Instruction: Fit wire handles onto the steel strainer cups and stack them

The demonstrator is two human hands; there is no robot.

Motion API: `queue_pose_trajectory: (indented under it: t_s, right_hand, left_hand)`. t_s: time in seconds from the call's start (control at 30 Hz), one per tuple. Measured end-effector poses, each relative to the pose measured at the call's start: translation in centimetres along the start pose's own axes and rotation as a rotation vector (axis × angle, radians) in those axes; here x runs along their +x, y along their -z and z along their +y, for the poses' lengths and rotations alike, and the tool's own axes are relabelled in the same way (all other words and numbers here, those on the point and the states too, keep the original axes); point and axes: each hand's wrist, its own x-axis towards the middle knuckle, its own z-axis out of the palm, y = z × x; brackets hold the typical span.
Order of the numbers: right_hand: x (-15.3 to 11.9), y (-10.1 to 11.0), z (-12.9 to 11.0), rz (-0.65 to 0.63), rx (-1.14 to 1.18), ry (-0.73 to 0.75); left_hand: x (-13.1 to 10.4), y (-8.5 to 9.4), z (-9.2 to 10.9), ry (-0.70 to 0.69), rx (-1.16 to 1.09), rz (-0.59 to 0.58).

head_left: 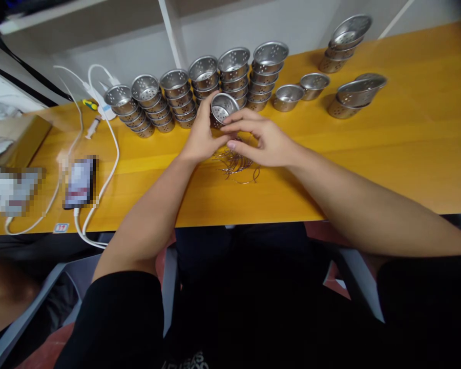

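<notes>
A small perforated metal cup (223,108) is tilted toward me, gripped along its left side by my left hand (203,134). My right hand (263,137) reaches in from the other side, its bent fingertips at the cup's lower right rim. Its thumb stays apart from the fingers, and I see nothing clasped between them. Just below both hands lies a loose tangle of thin copper-coloured wires (236,163) on the table. Behind the held cup rise several stacks of the same cups (233,64), partly hidden by it and by my left hand.
More cups (288,97) and leaning stacks (355,95) stand to the right on the yellow table (418,154). On the left are a blurred phone (80,183), white cables (117,148), a syringe (93,127) and a cardboard box (26,136). Another person's limb (7,282) shows lower left.
</notes>
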Motion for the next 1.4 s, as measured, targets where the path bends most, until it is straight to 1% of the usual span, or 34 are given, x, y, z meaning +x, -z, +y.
queue_pose_trajectory:
  t_s: [0.1, 0.2, 0.27, 0.37, 0.47, 0.6, 0.67, 0.73, 0.87, 1.07, 1.23, 1.4]
  right_hand:
    - [-0.4, 0.8, 0.9, -0.030, 0.081, -0.091]
    - [-0.8, 1.6, 1.5, -0.040, 0.093, -0.154]
    - [-0.8, 1.8, 1.7, -0.050, 0.069, -0.170]
    - [-0.8, 1.8, 1.9, -0.107, 0.018, -0.174]
    - [-0.8, 1.9, 1.8, -0.131, -0.129, -0.140]
    - [-0.6, 2.8, 1.3, -0.085, -0.319, -0.109]
    - [-0.6, 3.4, 1.1, -0.068, -0.364, -0.112]
    - [-0.6, 3.8, 1.1, -0.080, -0.381, -0.114]
    - [-0.5, 4.0, 1.4, -0.103, -0.363, -0.114]
    - [-0.5, 3.8, 2.2, -0.046, -0.320, -0.154]
    - [-0.4, 3.7, 2.8, -0.013, -0.235, -0.161]
    - [-0.3, 3.2, 2.3, 0.041, -0.246, -0.202]
  left_hand:
    - [0.2, -0.9, -1.1, 0.049, 0.007, 0.015]
    - [0.3, -1.5, -1.9, 0.039, 0.007, -0.012]
    - [0.3, -1.2, -1.9, 0.019, 0.003, -0.036]
    - [0.2, -0.3, -1.4, 0.000, -0.008, -0.066]
    - [0.2, 0.2, -0.8, -0.002, -0.031, -0.068]
    - [0.3, 0.0, -0.8, 0.008, -0.041, -0.063]
    - [0.3, -0.1, -0.9, 0.014, -0.044, -0.066]
    - [0.4, -0.2, -1.1, 0.001, -0.058, -0.071]
    - [0.4, -0.5, -1.3, -0.019, -0.061, -0.073]
    - [0.3, -0.8, -1.2, 0.018, -0.047, -0.082]
    - [0.4, -0.4, -0.4, 0.010, -0.043, -0.099]
    - [0.6, -0.1, 0.6, 0.069, -0.054, -0.062]
